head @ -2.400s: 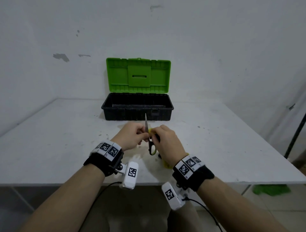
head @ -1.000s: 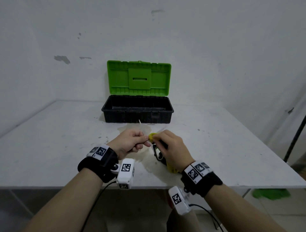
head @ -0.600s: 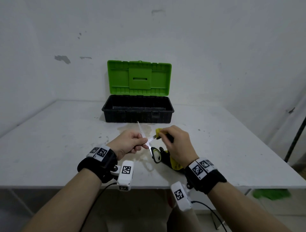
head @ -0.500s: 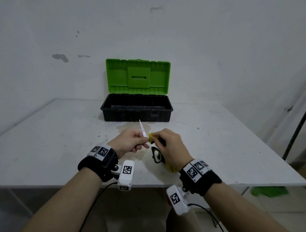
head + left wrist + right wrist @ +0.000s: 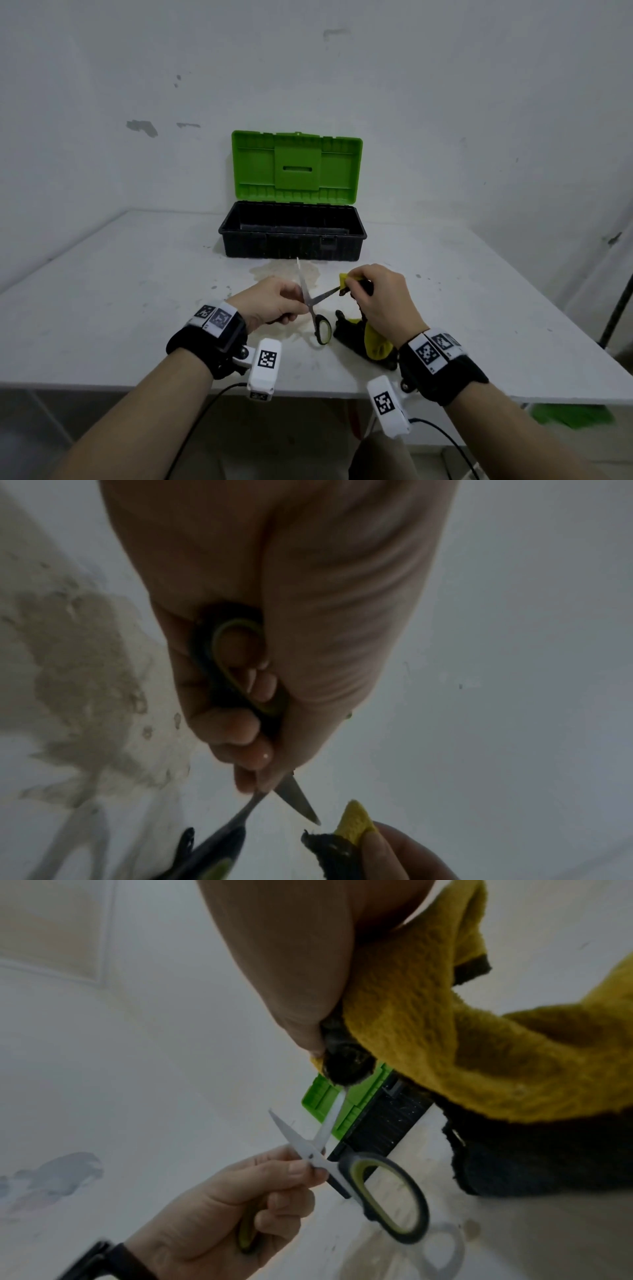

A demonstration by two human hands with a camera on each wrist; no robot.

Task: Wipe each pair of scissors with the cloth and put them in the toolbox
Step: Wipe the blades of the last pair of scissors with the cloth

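- Head view: left hand grips one handle of the spread scissors.
- Right hand pinches the cloth around one blade tip.

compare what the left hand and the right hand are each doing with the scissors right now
The left hand grips the scissors by one black-and-green handle loop, holding them with the blades spread; the right hand touches them only through the yellow cloth. The left hand's fingers curl round the handle near the pivot; the right hand pinches the cloth over the tip of one blade. Both hands are raised above the white table, in front of the open toolbox.
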